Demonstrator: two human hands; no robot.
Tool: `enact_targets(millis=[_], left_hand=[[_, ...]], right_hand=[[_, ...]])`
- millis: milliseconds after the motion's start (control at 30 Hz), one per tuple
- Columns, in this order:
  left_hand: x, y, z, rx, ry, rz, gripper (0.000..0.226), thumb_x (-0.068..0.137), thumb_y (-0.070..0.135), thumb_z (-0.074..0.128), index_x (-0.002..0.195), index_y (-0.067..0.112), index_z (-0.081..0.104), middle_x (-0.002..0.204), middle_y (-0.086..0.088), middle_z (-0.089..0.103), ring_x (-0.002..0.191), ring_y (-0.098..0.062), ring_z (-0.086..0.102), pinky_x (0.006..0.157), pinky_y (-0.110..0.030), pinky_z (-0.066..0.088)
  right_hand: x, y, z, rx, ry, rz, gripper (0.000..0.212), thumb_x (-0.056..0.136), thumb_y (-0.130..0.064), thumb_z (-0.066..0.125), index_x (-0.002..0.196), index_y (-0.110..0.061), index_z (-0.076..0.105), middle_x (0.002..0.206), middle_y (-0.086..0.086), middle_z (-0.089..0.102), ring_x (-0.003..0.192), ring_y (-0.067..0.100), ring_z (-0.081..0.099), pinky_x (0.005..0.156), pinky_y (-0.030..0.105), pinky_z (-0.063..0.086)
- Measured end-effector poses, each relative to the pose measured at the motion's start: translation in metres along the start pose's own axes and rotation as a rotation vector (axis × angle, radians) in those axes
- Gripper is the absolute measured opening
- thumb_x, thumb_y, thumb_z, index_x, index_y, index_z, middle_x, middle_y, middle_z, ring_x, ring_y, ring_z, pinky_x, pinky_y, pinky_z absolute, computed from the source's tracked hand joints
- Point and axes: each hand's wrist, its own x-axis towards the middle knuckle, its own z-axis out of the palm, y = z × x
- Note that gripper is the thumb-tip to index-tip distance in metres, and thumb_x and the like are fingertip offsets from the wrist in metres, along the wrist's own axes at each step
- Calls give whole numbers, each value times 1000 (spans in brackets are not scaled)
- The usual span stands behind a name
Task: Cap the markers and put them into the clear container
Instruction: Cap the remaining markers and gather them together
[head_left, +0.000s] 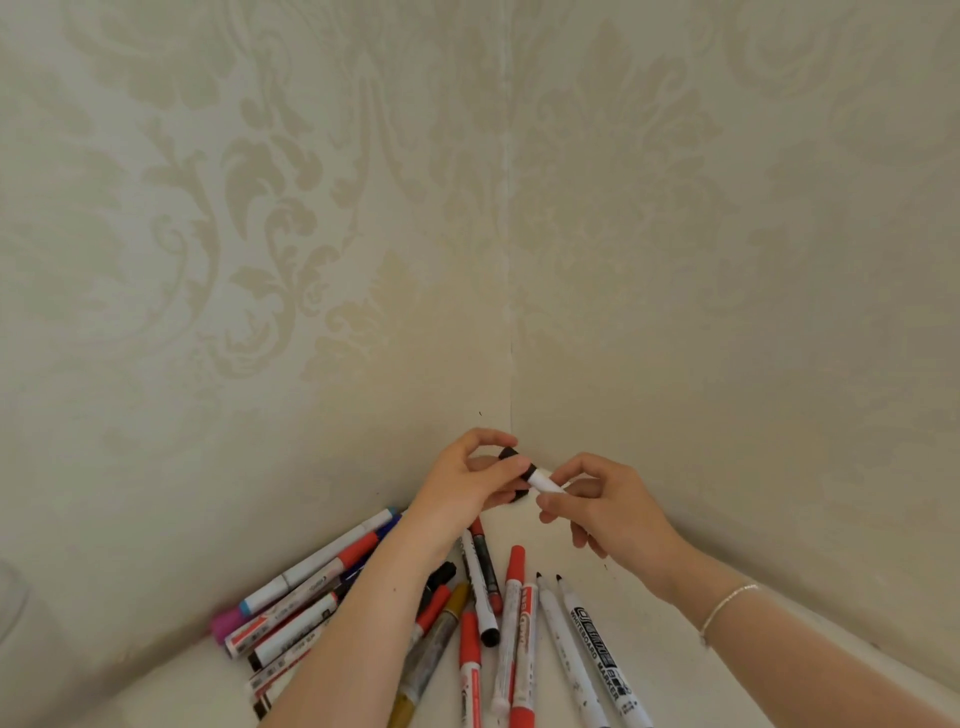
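Observation:
My left hand (470, 480) pinches a black cap (509, 455) between thumb and fingers, up in the corner of the walls. My right hand (597, 506) grips a white marker (544, 481) whose black end points toward the cap; the two sit close together. Below the hands several markers (488, 613) lie on the white surface, some with red caps, some black. Two uncapped white markers (582, 649) lie at the right of the pile, tips pointing away from me. The clear container is not plainly in view.
Patterned beige walls (363, 260) meet in a corner right behind my hands. More markers (306, 597), with pink, blue and red caps, lie along the left wall. A faint translucent shape (10, 603) shows at the far left edge.

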Motion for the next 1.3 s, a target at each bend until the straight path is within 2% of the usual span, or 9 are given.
enact_targets(millis=[333, 467, 533, 633, 733, 867, 1100, 1200, 1300], left_hand=[[3, -7, 15, -32, 61, 44, 28, 89, 11, 65, 115, 22, 62, 97, -9, 75, 94, -18, 71, 85, -30, 57], [6, 1, 2, -34, 288, 94, 27, 89, 15, 66, 113, 24, 56, 92, -1, 74, 86, -11, 71, 73, -21, 56], [7, -1, -6, 149, 358, 72, 27, 89, 20, 67, 111, 25, 53, 92, 2, 71, 84, -9, 68, 66, -18, 49], [10, -14, -4, 406, 270, 0, 27, 89, 19, 66, 114, 21, 55, 100, -1, 67, 85, -10, 62, 65, -18, 45], [12, -24, 0, 510, 230, -33, 29, 90, 16, 64, 117, 17, 55, 96, 2, 62, 85, -8, 57, 66, -16, 42], [13, -20, -10, 564, 274, -37, 23, 90, 13, 63, 111, 17, 55, 84, 8, 58, 72, -1, 54, 53, -9, 39], [13, -17, -20, 622, 253, -84, 29, 89, 21, 65, 117, 18, 56, 85, -1, 66, 76, -9, 62, 56, -15, 40], [13, -17, -22, 711, 231, -96, 17, 87, 25, 66, 100, 16, 60, 77, 1, 61, 68, -7, 55, 56, -17, 40], [14, -20, -22, 768, 206, -118, 14, 88, 23, 62, 81, 13, 55, 69, 0, 50, 60, -8, 46, 51, -18, 34]], right_hand=[[3, -1, 5, 69, 60, 46, 16, 84, -13, 69, 89, 0, 62, 73, 10, 73, 42, 16, 45, 39, 23, 29], [12, -2, -1, 24, 62, 72, 14, 82, -13, 70, 89, -4, 62, 74, 8, 73, 43, 15, 46, 38, 22, 31], [17, 2, -6, 45, 96, 110, 14, 82, -12, 69, 90, -4, 61, 72, 8, 72, 42, 15, 46, 37, 21, 31], [24, 13, -14, 11, 151, 167, 13, 77, -3, 66, 89, -6, 60, 67, 8, 64, 42, 16, 43, 37, 20, 29], [34, 20, -18, -100, 130, 175, 11, 77, 2, 62, 86, -4, 63, 60, 4, 50, 45, 16, 40, 36, 17, 31], [56, 26, -8, -153, 81, 182, 14, 79, 5, 60, 86, -6, 64, 66, 4, 55, 48, 14, 44, 39, 18, 35], [91, 42, 34, -214, -16, 146, 34, 81, 6, 58, 107, -15, 64, 89, 1, 59, 74, 16, 55, 67, 26, 48], [98, 50, 44, -208, -7, 136, 25, 80, 3, 62, 99, -13, 67, 87, 2, 61, 80, 18, 58, 74, 29, 52], [100, 50, 44, -211, -24, 136, 16, 80, 3, 65, 88, -10, 68, 82, 8, 63, 70, 18, 57, 67, 30, 52]])
